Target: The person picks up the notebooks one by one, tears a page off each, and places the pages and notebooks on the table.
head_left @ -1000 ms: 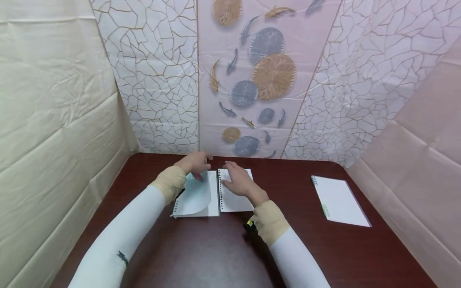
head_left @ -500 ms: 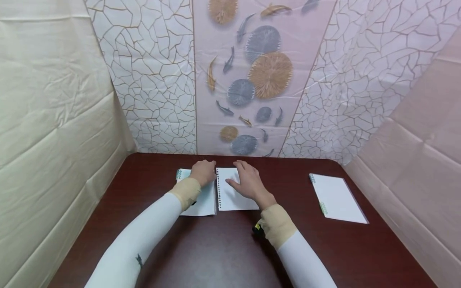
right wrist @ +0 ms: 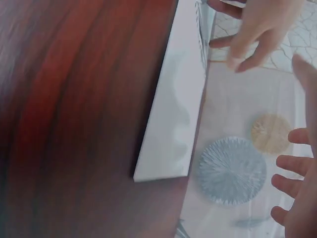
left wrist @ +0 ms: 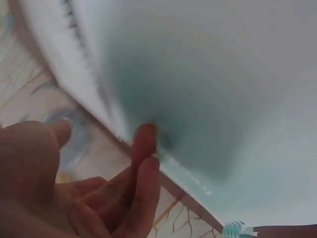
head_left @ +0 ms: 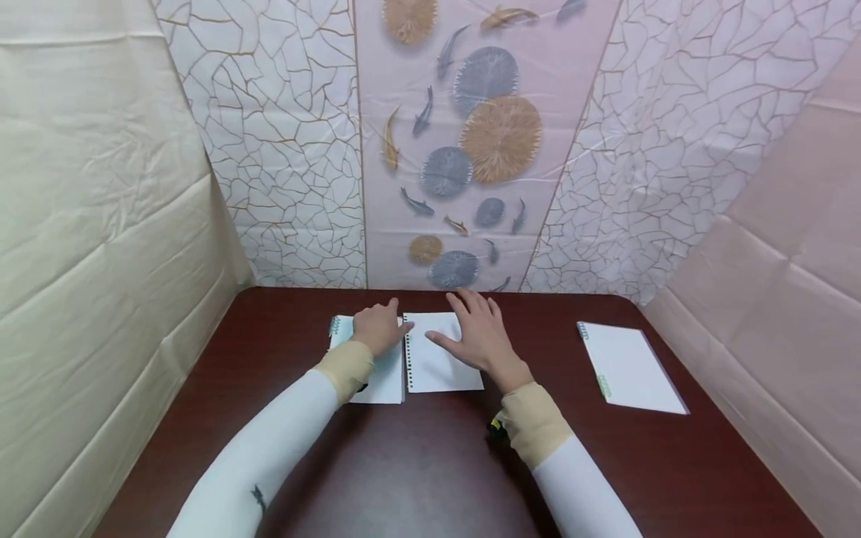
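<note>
On the table lies a ring-bound notebook (head_left: 383,388) with a turquoise binding clip (head_left: 334,326) at its upper left corner. My left hand (head_left: 377,329) is over its upper right part. In the left wrist view, two fingertips touch the pale page (left wrist: 237,99) near its edge, and the thumb stands apart. Just right of the notebook is a stack of white paper (head_left: 427,377), punched with holes down its left side. My right hand (head_left: 483,336) hovers above that stack, fingers spread and holding nothing. The right wrist view also shows those spread fingers (right wrist: 290,186) away from the paper.
Another white pad (head_left: 632,366) with turquoise and green binding clips lies at the right of the dark red table (head_left: 403,478). A patterned cloth (head_left: 444,224) hangs behind the table's far edge. Pale cloth walls (head_left: 114,246) stand on both sides.
The left hand had a curled page lifted at the left; it has moved right and the page now lies down. The right hand has shifted slightly right and spread its fingers.
</note>
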Demonstrator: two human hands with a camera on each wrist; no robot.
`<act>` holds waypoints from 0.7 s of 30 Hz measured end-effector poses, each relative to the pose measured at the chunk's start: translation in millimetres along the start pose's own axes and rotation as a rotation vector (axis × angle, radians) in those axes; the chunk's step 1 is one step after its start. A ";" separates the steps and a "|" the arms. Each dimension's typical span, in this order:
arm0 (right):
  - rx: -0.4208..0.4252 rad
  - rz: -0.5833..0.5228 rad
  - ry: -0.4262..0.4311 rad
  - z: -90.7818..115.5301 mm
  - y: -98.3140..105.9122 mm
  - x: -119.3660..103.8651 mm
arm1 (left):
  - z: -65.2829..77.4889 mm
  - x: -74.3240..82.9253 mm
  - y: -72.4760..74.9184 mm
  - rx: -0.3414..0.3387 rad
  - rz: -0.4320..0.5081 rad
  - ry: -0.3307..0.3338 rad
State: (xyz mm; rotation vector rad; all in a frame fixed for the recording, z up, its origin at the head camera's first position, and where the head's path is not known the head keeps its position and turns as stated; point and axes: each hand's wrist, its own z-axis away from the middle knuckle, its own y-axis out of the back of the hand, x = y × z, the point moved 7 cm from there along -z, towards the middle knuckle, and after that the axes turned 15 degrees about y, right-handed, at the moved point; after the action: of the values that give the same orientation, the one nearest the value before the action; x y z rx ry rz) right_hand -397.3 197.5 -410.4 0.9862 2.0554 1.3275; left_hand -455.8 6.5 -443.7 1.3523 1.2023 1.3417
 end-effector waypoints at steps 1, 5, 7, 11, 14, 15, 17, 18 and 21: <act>0.007 0.007 0.001 1.3 3.1 1.0 | 0.7 -3.3 4.4 0.000 0.038 0.007; 0.043 0.036 0.002 5.4 16.5 5.5 | 8.2 -14.8 29.9 0.117 0.132 -0.028; 0.050 0.038 -0.002 7.5 21.8 8.2 | 13.5 -20.6 41.5 0.205 0.152 -0.064; 0.053 0.025 -0.024 11.6 30.7 13.8 | 25.0 -31.5 56.8 0.328 0.167 -0.119; 0.048 0.027 -0.045 13.4 33.7 17.6 | 32.3 -39.4 62.1 0.336 0.179 -0.125; 0.046 0.029 -0.048 13.7 33.9 18.3 | 34.2 -42.2 62.7 0.330 0.180 -0.120; 0.042 0.030 -0.051 14.0 33.0 19.2 | 37.6 -48.5 62.3 0.313 0.174 -0.103; 0.038 0.030 -0.049 13.9 32.2 19.1 | 39.1 -51.8 61.6 0.306 0.168 -0.095; 0.030 0.021 -0.048 13.1 28.8 18.3 | 41.8 -61.5 56.7 0.279 0.156 -0.073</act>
State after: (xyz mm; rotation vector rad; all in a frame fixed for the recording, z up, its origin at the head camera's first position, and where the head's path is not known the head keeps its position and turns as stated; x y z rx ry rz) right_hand -390.2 226.8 -389.7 1.0448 2.0403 1.2745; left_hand -408.1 -61.3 -400.4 1.7081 1.2912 1.2517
